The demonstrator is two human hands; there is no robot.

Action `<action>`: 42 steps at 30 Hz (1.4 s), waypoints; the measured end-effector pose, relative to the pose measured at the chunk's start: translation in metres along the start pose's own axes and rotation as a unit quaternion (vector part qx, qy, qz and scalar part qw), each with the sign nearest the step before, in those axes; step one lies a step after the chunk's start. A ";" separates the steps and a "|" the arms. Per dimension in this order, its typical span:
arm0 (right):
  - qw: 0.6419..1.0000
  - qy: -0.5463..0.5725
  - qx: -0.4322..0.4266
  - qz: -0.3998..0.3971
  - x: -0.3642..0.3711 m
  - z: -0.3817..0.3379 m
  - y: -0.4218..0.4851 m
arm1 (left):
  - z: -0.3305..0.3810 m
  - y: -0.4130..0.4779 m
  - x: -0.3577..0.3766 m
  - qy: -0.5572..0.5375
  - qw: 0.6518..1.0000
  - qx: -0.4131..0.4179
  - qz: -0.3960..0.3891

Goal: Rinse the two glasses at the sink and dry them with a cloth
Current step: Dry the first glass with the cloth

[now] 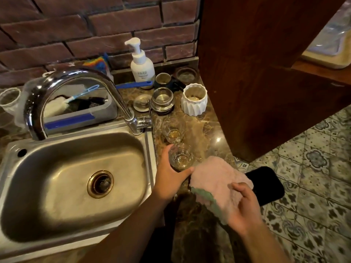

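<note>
- At the far left I see a clear plastic cup [9,99] on the counter; I cannot tell what it holds.
- Behind the chrome faucet [76,78] sits a translucent tub [79,111] with a white-headed bottle brush and some dark scrubbers in it.
- The steel sink [38,186] fills the left half of my view, its brass-ringed drain near the middle of the basin.
- By the brick wall stands a white pump bottle [141,63], with a blue-handled brush lying across its front.
- Right of the faucet base I make out small metal cups [163,98], one behind another, and a white ribbed pot [193,99] with something pale at the bottom.
- The far glass [173,130] stands upright on the marble counter [212,133], just right of the faucet base, with a trace of amber at its bottom.
- The near glass [181,156] is just in front of it, over the counter beside the sink's right rim. It looks clear inside.
- The left hand [171,179] grips the near glass, fingers curled round its left side and thumb across its near side.
- The pink cloth [218,179], green-edged, lies against that thumb and just beside the glass.
- The right hand [245,207] holds the cloth from below, thumb pressed on top.
- A black phone [266,185] lies under the cloth, at the counter's edge.
</note>
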State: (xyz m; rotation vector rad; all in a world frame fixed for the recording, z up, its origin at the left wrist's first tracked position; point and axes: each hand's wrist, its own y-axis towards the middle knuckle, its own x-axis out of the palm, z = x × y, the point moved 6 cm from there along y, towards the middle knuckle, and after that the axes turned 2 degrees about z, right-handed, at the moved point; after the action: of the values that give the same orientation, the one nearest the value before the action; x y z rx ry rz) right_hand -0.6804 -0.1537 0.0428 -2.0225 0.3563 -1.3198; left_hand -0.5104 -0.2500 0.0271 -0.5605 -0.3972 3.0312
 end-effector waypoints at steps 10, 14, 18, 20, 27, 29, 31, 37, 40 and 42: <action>0.989 -0.114 -0.045 -0.079 0.070 0.009 -0.027 | 0.040 -0.042 -0.054 -0.204 0.978 -0.040 -0.001; 0.923 -0.351 -0.146 -0.050 0.114 0.021 -0.084 | 0.074 -0.080 -0.075 -0.347 0.936 -0.054 0.011; 0.833 -0.465 -0.281 -0.108 0.154 0.051 -0.135 | 0.109 -0.123 -0.107 -0.433 0.899 -0.005 0.066; 0.804 -0.485 -0.318 -0.133 0.163 0.071 -0.149 | 0.121 -0.145 -0.123 -0.469 0.880 0.016 0.076; 0.766 -0.475 -0.402 -0.163 0.195 0.143 -0.189 | 0.138 -0.199 -0.183 -0.443 0.891 0.079 0.068; 0.788 -0.447 -0.394 -0.154 0.203 0.157 -0.193 | 0.134 -0.209 -0.199 -0.450 0.888 0.082 0.051; 0.808 -0.427 -0.374 -0.157 0.213 0.171 -0.200 | 0.132 -0.218 -0.215 -0.440 0.891 0.102 0.037; 0.829 -0.430 -0.326 -0.145 0.229 0.217 -0.204 | 0.124 -0.234 -0.266 -0.344 0.925 0.161 0.021; 0.839 -0.428 -0.303 -0.147 0.234 0.237 -0.198 | 0.117 -0.237 -0.288 -0.349 0.922 0.168 0.000; 0.855 -0.404 -0.287 -0.157 0.239 0.248 -0.197 | 0.114 -0.240 -0.298 -0.353 0.919 0.172 -0.025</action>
State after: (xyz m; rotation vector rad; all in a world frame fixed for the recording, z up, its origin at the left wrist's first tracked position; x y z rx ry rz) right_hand -0.3807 -0.0469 0.2800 -3.0221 0.0073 -0.4099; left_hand -0.2757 -0.0695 0.2946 0.5694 0.1236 3.0342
